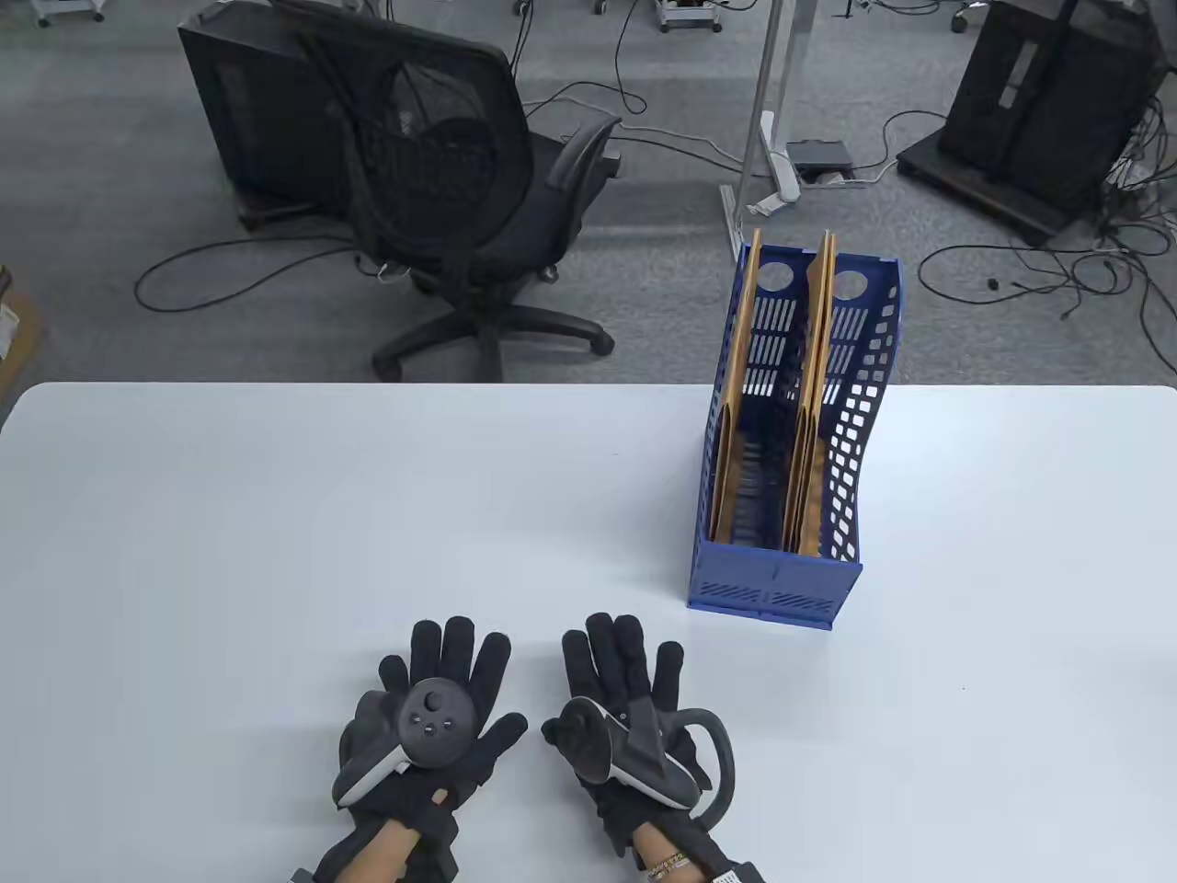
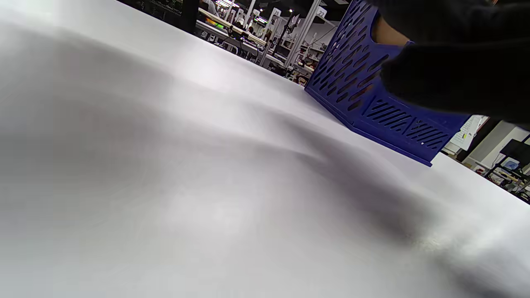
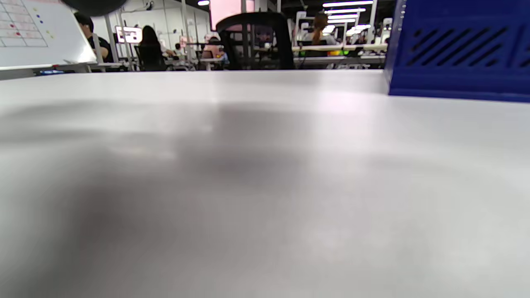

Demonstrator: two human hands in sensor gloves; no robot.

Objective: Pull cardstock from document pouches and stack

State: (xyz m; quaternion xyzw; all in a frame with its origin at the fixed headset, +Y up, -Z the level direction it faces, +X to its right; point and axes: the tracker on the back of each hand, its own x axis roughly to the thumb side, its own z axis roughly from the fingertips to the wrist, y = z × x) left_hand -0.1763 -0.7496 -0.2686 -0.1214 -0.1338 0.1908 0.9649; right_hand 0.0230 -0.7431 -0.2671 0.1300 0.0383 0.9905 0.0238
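Observation:
A blue perforated file holder (image 1: 791, 460) stands on the white table (image 1: 276, 515) at the right. It holds brown document pouches on edge: one (image 1: 740, 386) in its left slot and several (image 1: 814, 395) in its right slot. My left hand (image 1: 441, 685) and right hand (image 1: 625, 676) lie flat on the table, palms down, fingers spread, near the front edge, left of and in front of the holder. Both hands hold nothing. The holder also shows in the left wrist view (image 2: 372, 99) and the right wrist view (image 3: 459, 49). No cardstock shows outside the pouches.
A black office chair (image 1: 460, 184) stands on the floor beyond the table's far edge. Cables, a metal stand (image 1: 768, 110) and black cabinets are on the floor further back.

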